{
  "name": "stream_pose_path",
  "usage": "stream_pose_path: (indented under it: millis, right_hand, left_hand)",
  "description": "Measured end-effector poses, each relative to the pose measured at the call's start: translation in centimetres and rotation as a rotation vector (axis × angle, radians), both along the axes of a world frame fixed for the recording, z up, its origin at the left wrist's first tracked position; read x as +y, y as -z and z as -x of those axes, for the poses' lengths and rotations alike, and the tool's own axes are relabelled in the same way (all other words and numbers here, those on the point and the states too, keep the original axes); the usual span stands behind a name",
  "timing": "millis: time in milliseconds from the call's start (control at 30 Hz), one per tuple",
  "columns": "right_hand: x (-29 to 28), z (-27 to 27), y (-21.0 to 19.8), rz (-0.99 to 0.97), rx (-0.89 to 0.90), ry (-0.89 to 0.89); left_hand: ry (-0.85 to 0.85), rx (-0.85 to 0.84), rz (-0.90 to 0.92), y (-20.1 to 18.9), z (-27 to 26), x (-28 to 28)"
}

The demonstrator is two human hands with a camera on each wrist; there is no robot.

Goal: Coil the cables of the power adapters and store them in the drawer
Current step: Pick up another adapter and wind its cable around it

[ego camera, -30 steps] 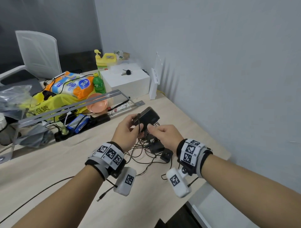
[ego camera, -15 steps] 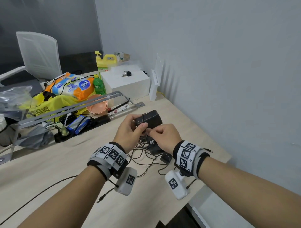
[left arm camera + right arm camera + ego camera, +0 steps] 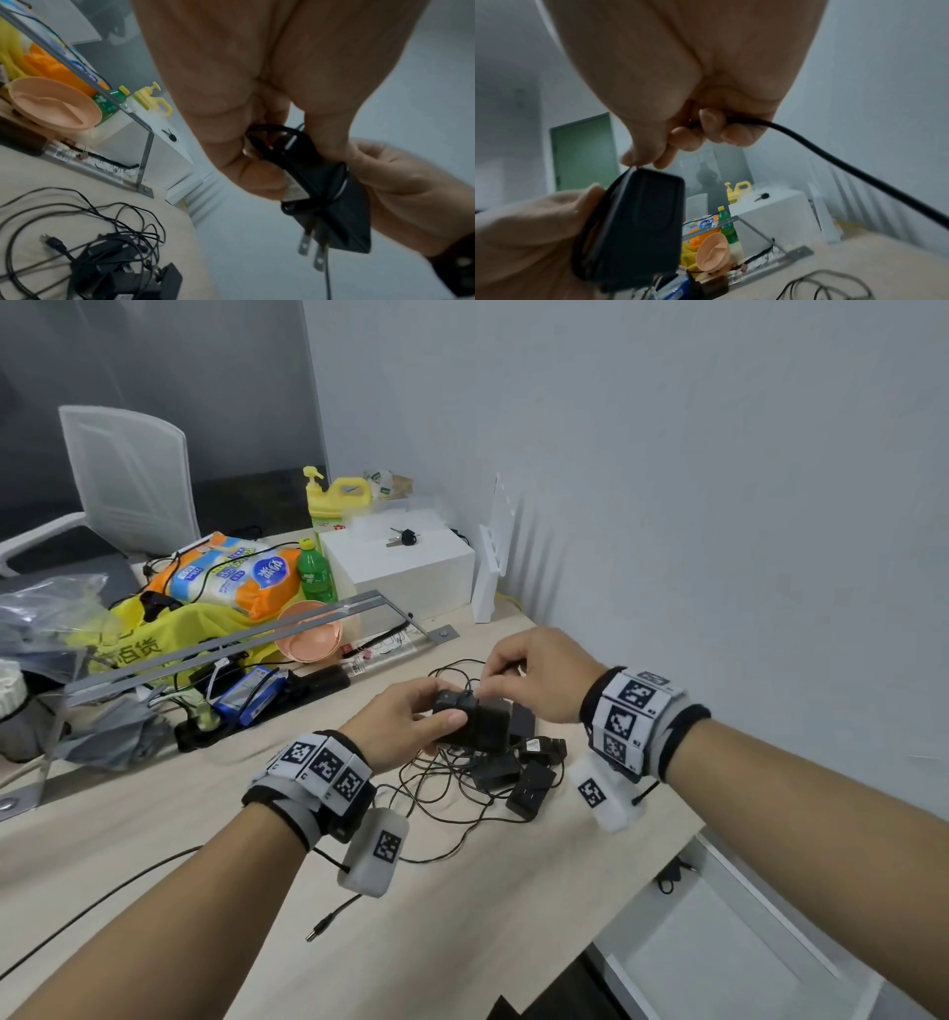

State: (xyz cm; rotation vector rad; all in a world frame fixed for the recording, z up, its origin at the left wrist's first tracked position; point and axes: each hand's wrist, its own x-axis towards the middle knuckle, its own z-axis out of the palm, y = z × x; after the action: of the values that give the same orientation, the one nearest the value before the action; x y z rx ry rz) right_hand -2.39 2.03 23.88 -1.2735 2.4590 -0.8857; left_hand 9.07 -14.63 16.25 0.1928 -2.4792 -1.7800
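My left hand (image 3: 411, 716) grips a black power adapter (image 3: 475, 724) above the desk, its two plug prongs (image 3: 312, 250) pointing down. Its thin black cable (image 3: 839, 162) is looped a few turns around the adapter body (image 3: 639, 229). My right hand (image 3: 534, 677) pinches that cable just above and behind the adapter (image 3: 329, 205). Under my hands lies a pile of several more black adapters (image 3: 518, 775) with tangled cables (image 3: 85, 211). A white drawer (image 3: 729, 947) stands pulled out below the desk's right edge.
A metal frame (image 3: 246, 634), peach bowl (image 3: 308, 639), black power strip (image 3: 267, 706), yellow bag (image 3: 144, 634), tissue pack (image 3: 231, 572), green bottle (image 3: 313, 572) and white box with keys (image 3: 405, 559) crowd the back of the desk. A loose cable with a barrel plug (image 3: 321, 927) lies near the front.
Both hands moved right and slightly lower with the adapter. My right hand rose from below the adapter to above and behind it, carrying the cable around its body.
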Motion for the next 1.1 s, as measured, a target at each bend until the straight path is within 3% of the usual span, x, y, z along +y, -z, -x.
stream_pose_path:
  millis: [100,300,467,667,767,833,1000,1100]
  right_hand:
    - [-0.3,0.1,0.9,0.126,-0.158,0.052]
    - [-0.8,-0.4,1.6,0.134,-0.296,0.049]
    - [-1.3,-0.5,1.5,0.138,-0.334,0.081]
    - [-1.1,0.8,2.3,0.230,-0.760,0.165]
    - [-1.3,0.1,3.6,0.282,-0.874,0.186]
    - [-1.5,-0.8,4.4,0.278,-0.821,0.221]
    - [-2.0,-2.8,5.0,0.097,-0.396,0.267]
    - [-1.8,-3.1,5.1,0.058,-0.346,0.281]
  left_hand:
    - [0.043,-0.032,-0.137,-0.2,-0.4,0.3]
    - [0.065,-0.035,-0.119,-0.4,-0.7,0.8]
    - [0.023,-0.042,-0.406,-0.6,-0.8,1.3]
    - [-0.012,0.049,-0.745,-1.4,-1.0,1.5]
    - [-0.104,0.118,-0.943,-2.1,-0.4,1.7]
    - [-0.211,0.142,-0.979,-2.1,0.2,1.6]
    - [-0.385,0.147,-0.941,-1.2,0.7,1.8]
    - [-0.508,0.179,-0.770,-1.1,1.0,2.0]
